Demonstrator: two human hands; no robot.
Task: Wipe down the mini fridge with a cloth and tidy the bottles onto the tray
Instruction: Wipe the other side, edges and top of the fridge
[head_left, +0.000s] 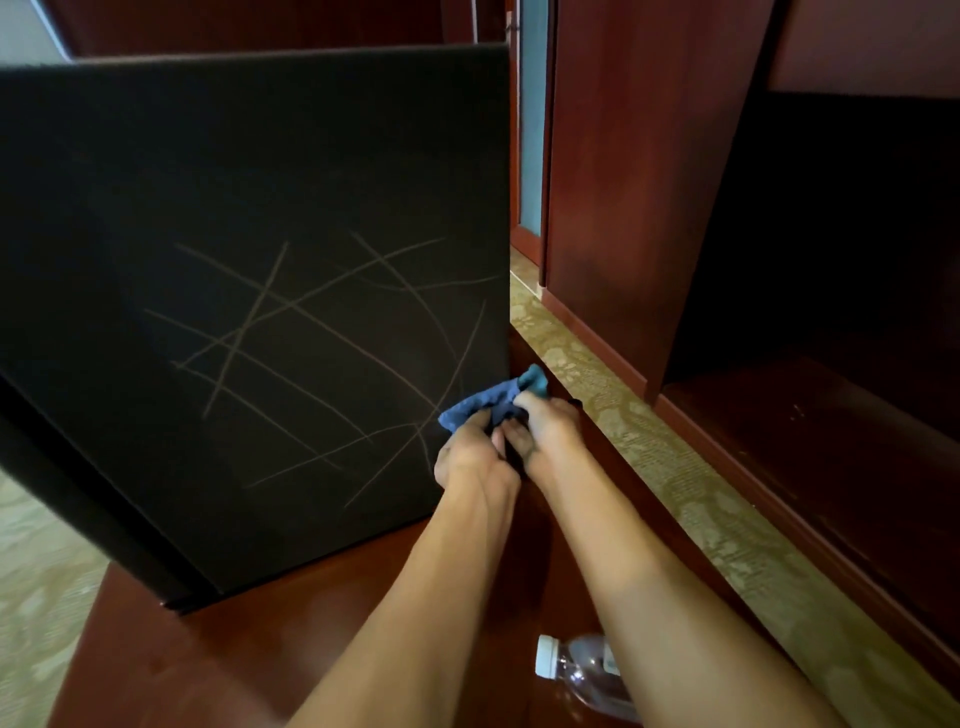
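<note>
A black mini fridge (249, 260) stands on a dark red wooden surface (260, 639), its flat black face crossed by pale chalk-like lines. At its lower right corner both hands hold a bunched blue cloth (493, 397). My left hand (470, 457) grips the cloth's near end, and my right hand (545, 426) pinches its far end. A clear plastic bottle with a white cap (576, 670) lies on its side near the bottom edge, partly hidden under my right forearm. No tray is in view.
Patterned beige carpet (675, 467) runs in a strip to the right of the wooden surface. Beyond it stands a dark red cabinet with an open shelf (831, 415). A door with a frosted glass panel (532, 130) is behind the fridge.
</note>
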